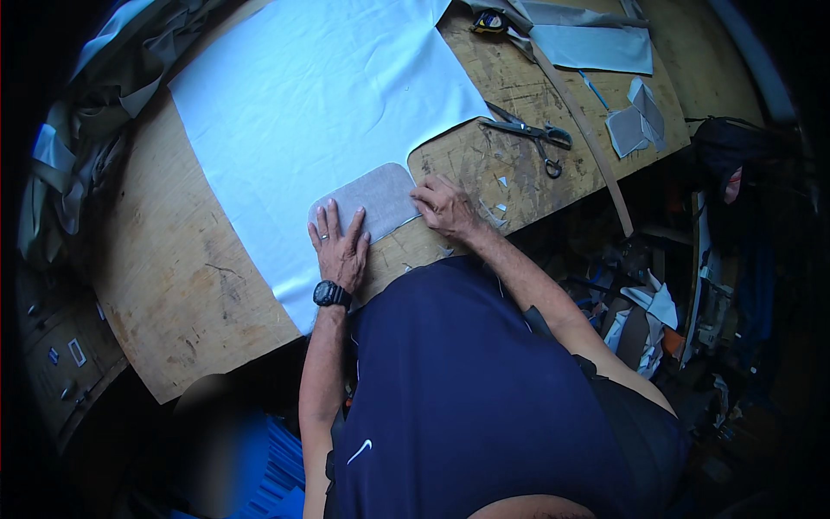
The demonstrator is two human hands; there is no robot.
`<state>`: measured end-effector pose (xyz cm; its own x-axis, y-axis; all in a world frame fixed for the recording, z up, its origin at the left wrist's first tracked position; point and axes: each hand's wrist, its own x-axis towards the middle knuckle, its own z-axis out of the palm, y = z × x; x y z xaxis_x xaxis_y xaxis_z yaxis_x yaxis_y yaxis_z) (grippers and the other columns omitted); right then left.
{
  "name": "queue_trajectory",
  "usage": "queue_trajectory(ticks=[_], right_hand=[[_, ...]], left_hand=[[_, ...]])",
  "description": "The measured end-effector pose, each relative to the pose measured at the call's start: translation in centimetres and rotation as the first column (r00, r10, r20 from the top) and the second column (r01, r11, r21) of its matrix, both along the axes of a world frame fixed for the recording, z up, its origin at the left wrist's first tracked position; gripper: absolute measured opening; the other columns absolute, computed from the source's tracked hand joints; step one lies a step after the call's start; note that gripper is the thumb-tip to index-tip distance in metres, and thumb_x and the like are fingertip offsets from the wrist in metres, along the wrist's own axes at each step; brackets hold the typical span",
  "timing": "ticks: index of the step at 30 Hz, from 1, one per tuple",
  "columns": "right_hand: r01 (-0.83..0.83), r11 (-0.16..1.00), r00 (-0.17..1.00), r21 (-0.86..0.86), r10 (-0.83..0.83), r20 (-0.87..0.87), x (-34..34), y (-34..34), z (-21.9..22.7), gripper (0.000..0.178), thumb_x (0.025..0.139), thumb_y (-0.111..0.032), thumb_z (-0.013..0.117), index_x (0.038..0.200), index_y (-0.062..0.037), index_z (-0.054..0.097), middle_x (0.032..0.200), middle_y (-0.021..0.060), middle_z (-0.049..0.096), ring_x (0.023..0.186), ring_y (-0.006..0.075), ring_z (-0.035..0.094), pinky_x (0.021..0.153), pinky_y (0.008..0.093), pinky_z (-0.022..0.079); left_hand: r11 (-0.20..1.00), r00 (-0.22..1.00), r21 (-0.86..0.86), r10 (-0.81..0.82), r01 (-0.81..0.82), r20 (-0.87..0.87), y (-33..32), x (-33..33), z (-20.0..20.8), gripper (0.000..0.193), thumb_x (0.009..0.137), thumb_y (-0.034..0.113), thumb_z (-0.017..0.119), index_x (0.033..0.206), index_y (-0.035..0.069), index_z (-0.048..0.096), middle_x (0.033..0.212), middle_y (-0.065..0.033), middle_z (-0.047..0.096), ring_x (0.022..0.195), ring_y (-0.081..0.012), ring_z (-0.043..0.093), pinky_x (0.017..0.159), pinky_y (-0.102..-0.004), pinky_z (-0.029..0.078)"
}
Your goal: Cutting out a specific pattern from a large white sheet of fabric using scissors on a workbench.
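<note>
A grey rounded-corner panel [380,190], fabric-like, lies flat on a large white-blue sheet of material [294,104] near the table's front edge. My left hand [342,246], with a ring and a black wristwatch, rests on the panel's lower left part, its fingers spread and pressing down. At the panel's right edge, my right hand [445,206] is closed in a pinch. Whatever its fingertips grip is hidden. Beside the right hand the sheet has a curved cut-out edge, and a few small white scraps [501,208] lie on the wood.
Dark-handled scissors [536,132] lie open on the worn wooden table [216,285]. Farther right are a long tan strip [584,130], a blue pen [593,89], and grey cut pieces [635,125]. A tape measure [490,22] sits at the back; bunched fabric [95,130] fills the left.
</note>
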<state>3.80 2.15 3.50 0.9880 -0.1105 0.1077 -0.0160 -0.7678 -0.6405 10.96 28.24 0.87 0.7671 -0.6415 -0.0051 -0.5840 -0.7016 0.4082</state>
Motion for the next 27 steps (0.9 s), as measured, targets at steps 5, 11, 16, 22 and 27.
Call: queue_trajectory(ticks=[5,11,16,22,27], right_hand=[[-0.204,0.976,0.964,-0.073,0.214,0.158,0.2,1.8,-1.0,0.017,0.086,-0.008,0.071,0.103,-0.0069,0.073,0.113,0.0093,0.065,0.106,0.0291,0.062,0.092,0.0395,0.053],[-0.214,0.975,0.976,0.060,0.211,0.046,1.1,0.2,-1.3,0.019,0.085,-0.008,0.073,0.103,-0.0096,0.073,0.110,0.0076,0.063,0.106,0.0286,0.061,0.092,0.0396,0.052],[-0.214,0.976,0.976,0.028,0.213,0.041,0.9,-0.1,-1.1,0.016,0.085,-0.008,0.073,0.101,-0.0081,0.072,0.109,0.0077,0.062,0.106,0.0283,0.060,0.091,0.0400,0.052],[-0.184,0.982,0.980,0.039,0.180,0.087,0.9,-1.3,-0.5,0.016,0.087,-0.008,0.070,0.103,-0.0065,0.071,0.110,0.0094,0.065,0.104,0.0299,0.061,0.092,0.0413,0.052],[0.180,0.980,0.982,-0.087,-0.174,0.070,-2.5,-11.8,2.9,0.019,0.090,-0.012,0.064,0.108,-0.0054,0.070,0.113,0.0121,0.067,0.108,0.0357,0.061,0.096,0.0442,0.049]], left_hand=[[1.000,1.000,-0.002,0.029,-0.029,-0.008,0.6,0.0,0.4,0.047,0.098,0.028,0.063,0.145,0.027,0.058,0.166,-0.0184,0.027,0.155,-0.0408,0.019,0.125,-0.0579,0.008],[0.919,0.978,-0.338,0.178,-0.204,-0.108,4.0,3.7,0.5,0.033,0.098,0.007,0.059,0.128,0.015,0.069,0.143,-0.0131,0.059,0.141,-0.0350,0.047,0.116,-0.0499,0.034],[0.859,0.953,-0.430,0.302,-0.277,-0.011,4.3,4.9,3.6,0.020,0.094,0.000,0.062,0.110,0.006,0.073,0.118,-0.0117,0.070,0.112,-0.0305,0.064,0.095,-0.0420,0.052],[0.849,0.973,-0.476,0.185,-0.228,-0.136,0.0,1.2,4.0,0.019,0.094,0.001,0.062,0.109,0.004,0.072,0.114,-0.0134,0.071,0.105,-0.0322,0.066,0.099,-0.0426,0.049],[0.769,0.930,-0.524,0.320,-0.366,-0.180,-1.9,-0.8,4.4,0.020,0.094,0.002,0.062,0.110,0.004,0.072,0.116,-0.0141,0.070,0.105,-0.0329,0.066,0.101,-0.0433,0.048]])
